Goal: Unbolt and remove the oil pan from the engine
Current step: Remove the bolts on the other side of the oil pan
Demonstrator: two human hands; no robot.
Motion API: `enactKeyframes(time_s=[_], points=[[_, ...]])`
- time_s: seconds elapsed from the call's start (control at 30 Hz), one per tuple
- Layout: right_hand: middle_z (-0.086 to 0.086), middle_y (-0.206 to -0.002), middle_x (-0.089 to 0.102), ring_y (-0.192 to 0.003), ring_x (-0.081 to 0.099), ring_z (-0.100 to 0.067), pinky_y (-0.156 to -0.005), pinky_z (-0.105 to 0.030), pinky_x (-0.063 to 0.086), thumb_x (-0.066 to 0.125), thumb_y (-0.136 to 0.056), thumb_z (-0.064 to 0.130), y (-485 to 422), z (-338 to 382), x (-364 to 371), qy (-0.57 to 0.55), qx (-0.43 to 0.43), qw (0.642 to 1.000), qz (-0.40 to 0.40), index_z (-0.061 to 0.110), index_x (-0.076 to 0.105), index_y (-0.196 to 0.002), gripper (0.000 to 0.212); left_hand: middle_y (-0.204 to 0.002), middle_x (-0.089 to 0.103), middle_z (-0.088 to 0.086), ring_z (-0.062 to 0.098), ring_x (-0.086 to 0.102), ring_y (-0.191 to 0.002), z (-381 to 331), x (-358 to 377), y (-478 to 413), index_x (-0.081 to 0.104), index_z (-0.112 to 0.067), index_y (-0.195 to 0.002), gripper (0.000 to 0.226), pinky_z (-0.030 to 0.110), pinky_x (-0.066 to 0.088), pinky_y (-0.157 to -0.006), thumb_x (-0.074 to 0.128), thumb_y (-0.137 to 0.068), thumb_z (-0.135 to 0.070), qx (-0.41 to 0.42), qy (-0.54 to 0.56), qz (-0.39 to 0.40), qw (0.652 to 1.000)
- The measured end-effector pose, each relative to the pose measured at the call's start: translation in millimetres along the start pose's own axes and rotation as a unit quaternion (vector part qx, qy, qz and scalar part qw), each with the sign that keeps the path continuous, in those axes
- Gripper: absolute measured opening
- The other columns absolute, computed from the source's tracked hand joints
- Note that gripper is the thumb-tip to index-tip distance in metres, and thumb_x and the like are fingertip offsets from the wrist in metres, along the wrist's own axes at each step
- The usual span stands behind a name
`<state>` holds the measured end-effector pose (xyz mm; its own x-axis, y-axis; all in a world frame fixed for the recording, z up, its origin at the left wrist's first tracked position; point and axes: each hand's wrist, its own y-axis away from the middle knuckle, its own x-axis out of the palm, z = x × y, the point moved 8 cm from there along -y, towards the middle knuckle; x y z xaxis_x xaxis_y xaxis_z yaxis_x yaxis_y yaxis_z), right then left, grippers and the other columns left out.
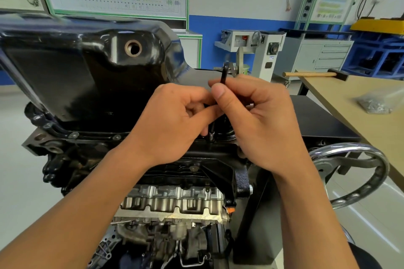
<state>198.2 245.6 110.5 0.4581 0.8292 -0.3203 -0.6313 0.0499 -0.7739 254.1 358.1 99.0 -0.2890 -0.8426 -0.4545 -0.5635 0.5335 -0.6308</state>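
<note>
Head view: both your hands work a thin black key (224, 74) at the flange of the oil pan (83, 76).
The oil pan sits on top of the upturned engine (172, 201), with flange bolts (73, 135) to the left not yet out; the key leans slightly, and its tip is hidden behind your fingers, so if you turn before it seats square it could slip and round the bolt head; a freed bolt could drop into the engine below; your right hand (258, 120) pinches the key's upper shaft between thumb and forefinger; your left hand (172, 122) has its fingers curled close round the lower shaft.
</note>
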Motion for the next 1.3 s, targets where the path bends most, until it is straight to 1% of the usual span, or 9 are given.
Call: enactKeyframes(time_s=[0.2,0.33,0.47,0.6,0.73,0.87,0.93,1.2,1.3], points=[[0.000,-0.059,0.055,-0.057,0.045,-0.007,-0.058,-0.018,0.038,0.082,-0.082,0.017,0,1,-12,-0.022,-0.005,0.997,-0.072,0.011,0.077,-0.082,0.008,-0.051,0.056,0.012,0.030,0.046,-0.041,6,1,-3,0.064,-0.008,-0.075,0.025,0.023,0.037,-0.040,0.078,-0.083,-0.027,-0.016,0.024,-0.029,0.999],[-0.007,-0.070,0.064,-0.064,0.055,-0.013,-0.060,-0.022,0.043,0.072,-0.092,0.015,-1,3,-8,0.015,-0.008,0.999,-0.038,0.011,0.077,-0.088,0.007,-0.054,0.064,0.000,0.014,0.055,-0.042,2,4,-1,0.071,-0.030,-0.091,0.008,0.019,0.043,-0.047,0.065,-0.093,-0.034,-0.009,-0.003,0.043,0.999],[-0.005,-0.080,0.069,-0.077,0.064,-0.016,-0.070,-0.034,0.052,0.062,-0.098,0.015,-1,3,-2,0.029,-0.008,1.000,-0.001,0.012,0.076,-0.098,0.014,-0.048,0.060,0.003,0.012,0.055,-0.041,0,2,0,0.071,-0.018,-0.079,0.027,0.012,0.042,-0.049,0.059,-0.095,-0.035,-0.004,-0.015,0.047,0.999],[-0.005,-0.064,0.057,-0.062,0.050,-0.013,-0.058,-0.031,0.044,0.076,-0.088,0.020,-1,5,-5,-0.007,-0.009,0.999,-0.039,0.018,0.077,-0.091,0.004,-0.046,0.049,0.015,0.035,0.044,-0.044,-1,-1,-3,0.071,-0.026,-0.071,0.017,0.034,0.039,-0.041,0.072,-0.087,-0.029,0.013,-0.005,-0.015,1.000],[-0.008,-0.065,0.064,-0.061,0.053,-0.012,-0.058,-0.024,0.042,0.078,-0.086,0.018,-2,1,-10,-0.010,-0.008,0.998,-0.068,0.010,0.079,-0.084,0.008,-0.045,0.050,0.006,0.023,0.041,-0.039,0,1,-3,0.073,-0.012,-0.083,0.020,0.023,0.036,-0.042,0.075,-0.084,-0.032,0.011,-0.013,-0.036,0.999],[-0.015,-0.076,0.069,-0.074,0.063,-0.026,-0.066,-0.044,0.050,0.064,-0.097,0.013,-2,0,-2,-0.007,-0.012,1.000,-0.025,0.004,0.077,-0.092,0.017,-0.049,0.059,0.001,0.010,0.055,-0.041,1,6,2,0.065,-0.037,-0.079,0.019,0.011,0.042,-0.050,0.063,-0.095,-0.027,0.020,-0.016,0.032,0.999],[-0.018,-0.080,0.069,-0.079,0.065,-0.029,-0.070,-0.045,0.050,0.058,-0.100,0.013,-2,0,2,-0.009,-0.011,1.000,-0.008,-0.001,0.074,-0.094,0.022,-0.051,0.061,-0.001,0.009,0.058,-0.044,1,5,3,0.068,-0.034,-0.080,0.022,0.010,0.042,-0.052,0.060,-0.097,-0.022,0.023,-0.017,0.041,0.999],[0.004,-0.061,0.053,-0.059,0.048,-0.007,-0.061,-0.022,0.043,0.078,-0.086,0.019,-2,5,-9,-0.019,-0.025,0.996,-0.079,0.016,0.075,-0.089,0.005,-0.053,0.053,0.011,0.030,0.046,-0.046,2,-1,-1,0.071,-0.024,-0.084,0.004,0.026,0.039,-0.043,0.075,-0.086,-0.024,0.011,-0.001,-0.042,0.999],[0.003,-0.063,0.057,-0.060,0.048,-0.004,-0.062,-0.016,0.040,0.082,-0.081,0.017,-1,6,-12,-0.009,-0.036,0.995,-0.093,0.018,0.075,-0.088,0.010,-0.053,0.053,0.012,0.029,0.045,-0.045,5,0,-2,0.070,-0.010,-0.085,0.021,0.023,0.037,-0.043,0.076,-0.085,-0.031,0.016,-0.012,-0.050,0.999]])
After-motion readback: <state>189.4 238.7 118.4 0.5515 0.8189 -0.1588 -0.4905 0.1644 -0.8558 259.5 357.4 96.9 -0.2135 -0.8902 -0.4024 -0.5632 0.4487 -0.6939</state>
